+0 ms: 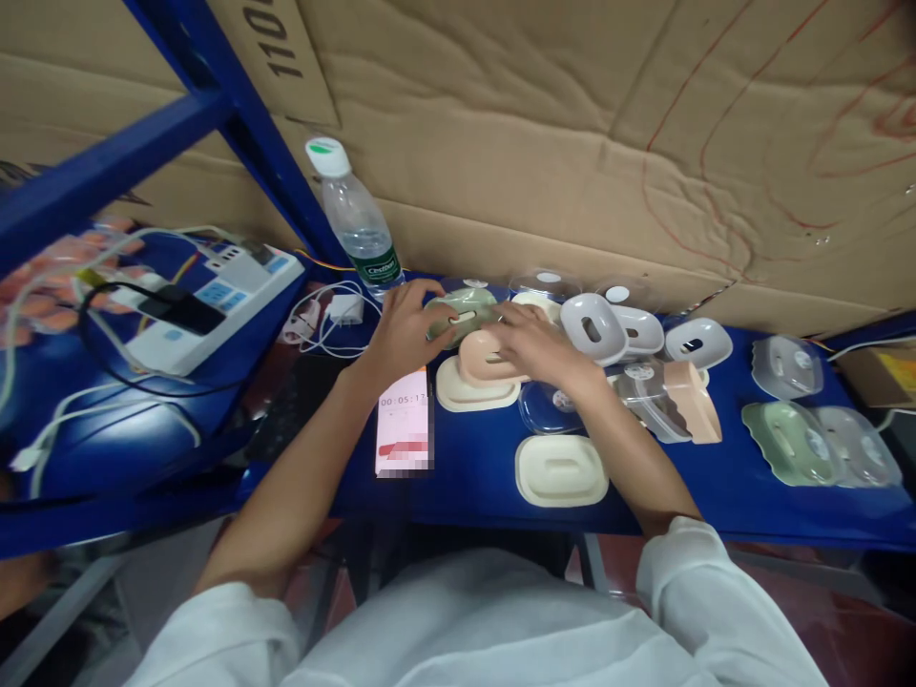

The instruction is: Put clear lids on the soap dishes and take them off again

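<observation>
My left hand [406, 329] curls round the left side of a green soap dish [468, 307] with a slot in its middle, thumb near the front edge. At the dish's right side are the fingertips of my right hand [535, 345], bent and gripping its edge. Just below, a peach soap dish part [476, 361] rests on a cream oval base [458, 396], partly covered by my right hand. Another cream oval piece [562, 470] lies flat near the table's front edge. Beside my right forearm is a clear lid [540, 410].
Grey slotted dishes [593, 329], a peach piece [694, 401] and clear-lidded boxes [787, 367] spread rightward over the blue table [458, 491]. A phone [403, 429] showing a timer lies left. Behind stand a water bottle [362, 229] and cardboard; a power strip [215, 305] with cables is far left.
</observation>
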The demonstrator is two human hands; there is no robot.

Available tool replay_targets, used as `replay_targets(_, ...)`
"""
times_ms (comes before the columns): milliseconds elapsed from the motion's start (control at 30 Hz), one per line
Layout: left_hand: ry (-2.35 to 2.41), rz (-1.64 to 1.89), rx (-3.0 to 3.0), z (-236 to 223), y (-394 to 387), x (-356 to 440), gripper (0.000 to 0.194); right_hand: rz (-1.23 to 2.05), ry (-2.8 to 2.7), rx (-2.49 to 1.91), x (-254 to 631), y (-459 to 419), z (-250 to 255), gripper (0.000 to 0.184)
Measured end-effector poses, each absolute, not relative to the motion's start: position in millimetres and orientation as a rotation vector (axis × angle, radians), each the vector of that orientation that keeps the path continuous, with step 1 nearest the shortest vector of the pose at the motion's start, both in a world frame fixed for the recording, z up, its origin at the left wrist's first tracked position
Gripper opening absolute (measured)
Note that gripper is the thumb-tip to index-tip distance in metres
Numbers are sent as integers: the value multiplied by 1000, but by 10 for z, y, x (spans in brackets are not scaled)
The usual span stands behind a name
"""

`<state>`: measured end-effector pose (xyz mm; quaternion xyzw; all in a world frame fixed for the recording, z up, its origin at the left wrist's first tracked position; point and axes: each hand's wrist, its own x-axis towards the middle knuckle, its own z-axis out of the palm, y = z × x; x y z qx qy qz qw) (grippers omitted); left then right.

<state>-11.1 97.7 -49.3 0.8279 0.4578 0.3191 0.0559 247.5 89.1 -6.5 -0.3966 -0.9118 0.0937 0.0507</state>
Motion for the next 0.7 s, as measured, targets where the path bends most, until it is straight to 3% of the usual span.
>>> replay_targets(167, 1380, 766, 2567, -523, 861, -46, 37, 85, -2727, -1496, 2706, 985, 95, 42)
replay_targets(333, 1402, 695, 2566, -574, 906, -30, 26, 24, -2532, -1807, 2934, 1037, 328, 39)
replay_targets(500, 1415, 874, 2553, -508, 887, -4, 33, 66, -2214, -2068, 3221, 1054, 529, 42)
replay_targets(700, 1269, 1018, 2311, -490, 858, 87, 35, 150, -2321, -1642, 3165, 905, 588, 43)
